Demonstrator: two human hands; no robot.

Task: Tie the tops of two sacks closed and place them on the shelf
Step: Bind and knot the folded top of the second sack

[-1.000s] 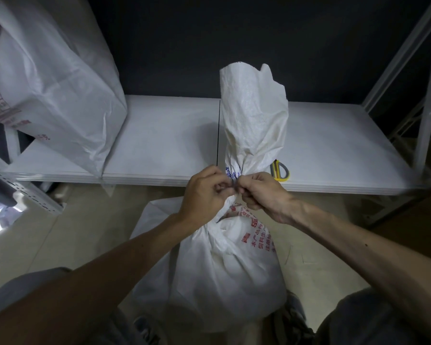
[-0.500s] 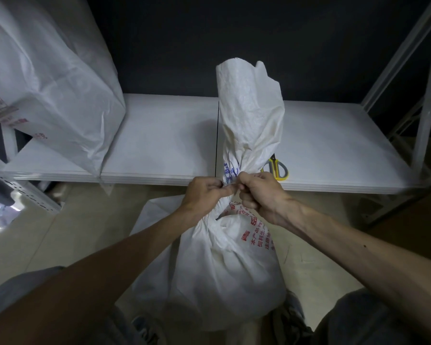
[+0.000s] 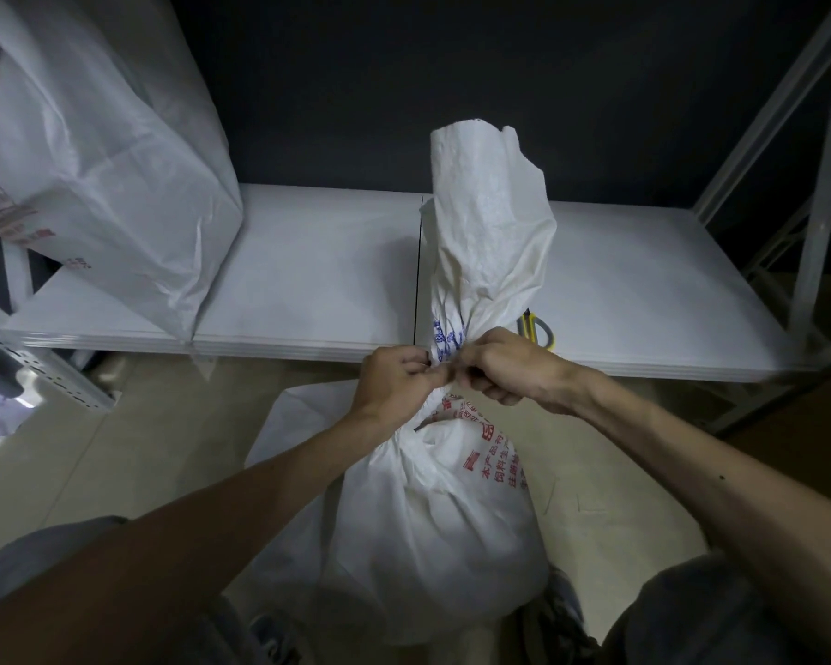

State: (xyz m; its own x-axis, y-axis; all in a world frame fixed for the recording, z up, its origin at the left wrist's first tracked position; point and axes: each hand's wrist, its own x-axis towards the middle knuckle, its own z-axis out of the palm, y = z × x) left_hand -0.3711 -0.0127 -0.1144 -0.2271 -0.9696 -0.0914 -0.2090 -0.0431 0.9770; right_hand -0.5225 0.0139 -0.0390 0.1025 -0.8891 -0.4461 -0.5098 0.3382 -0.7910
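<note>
Down at the near centre, just short of the shelf (image 3: pixel 308 280) edge: left hand (image 3: pixel 394 383) and right hand (image 3: pixel 509 371) both curled narrow at the gathered neck of the floor sack (image 3: pixel 433 530), knuckles almost touching, fingertips pinching what is probably a tie. Tie itself too small and hidden to make out. Sack standing upright on the floor between the knees, belly full, loose top fanning up in front of the shelf board.

Judging the knot to be mid-cinch. Doing it well likely means:
- keeping the neck bunched tight and low, close against the contents, leaving no slack pocket;
- pulling both ends level and outward, away from each other, not upward, so as not to slide the wrap up the flared top;
- holding one thumb on the crossing while forming the second throw, stopping the first from loosening;
- keeping the sack upright with the knees, avoiding a tip to either side.

Over at the far left, a second sack (image 3: pixel 92 175) already resting on the shelf, leaning, its top out of view. Scissors (image 3: pixel 538 328) lying on the shelf just right of the neck, handy for trimming.
</note>
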